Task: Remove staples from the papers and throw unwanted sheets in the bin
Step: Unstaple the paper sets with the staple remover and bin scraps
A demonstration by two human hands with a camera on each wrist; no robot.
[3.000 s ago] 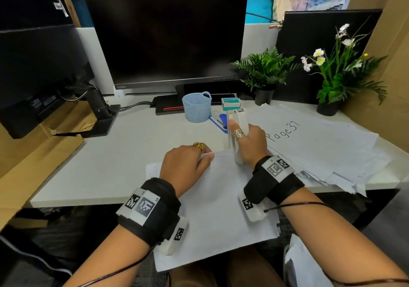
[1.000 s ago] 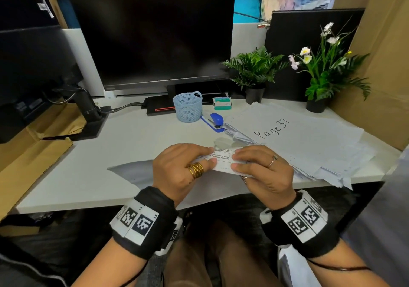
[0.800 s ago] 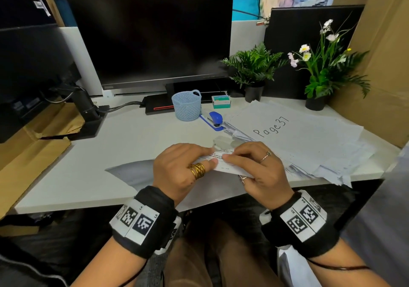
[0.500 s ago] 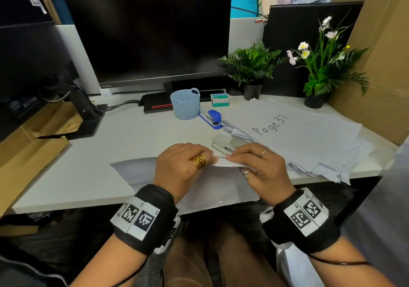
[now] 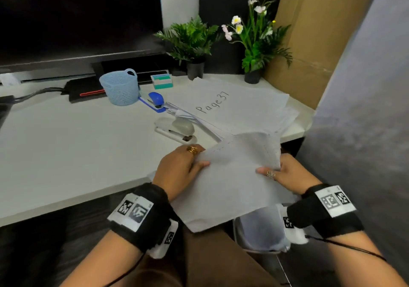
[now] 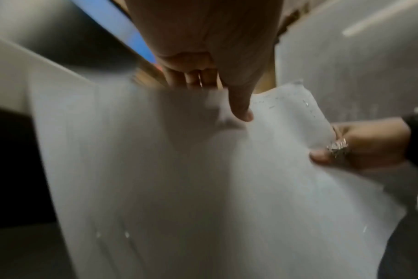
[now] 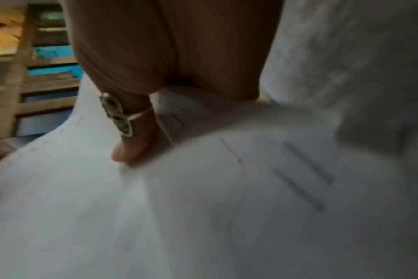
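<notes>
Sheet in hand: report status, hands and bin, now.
Both hands gripping: left hand and right hand hold the sheet off the desk edge. Bin directly below. Nothing in between.

One text could be read — "Page37", handwritten in dark ink on the top sheet of the paper stack (image 5: pixel 232 107) that lay on the desk (image 5: pixel 66 149). The wristbands (image 5: pixel 332 200) bore square black-and-white coded markers, patterns only, with no letters. Faint rows of print ran across the held sheets (image 7: pixel 298 179) in the right wrist view — too blurred to make out.
</notes>
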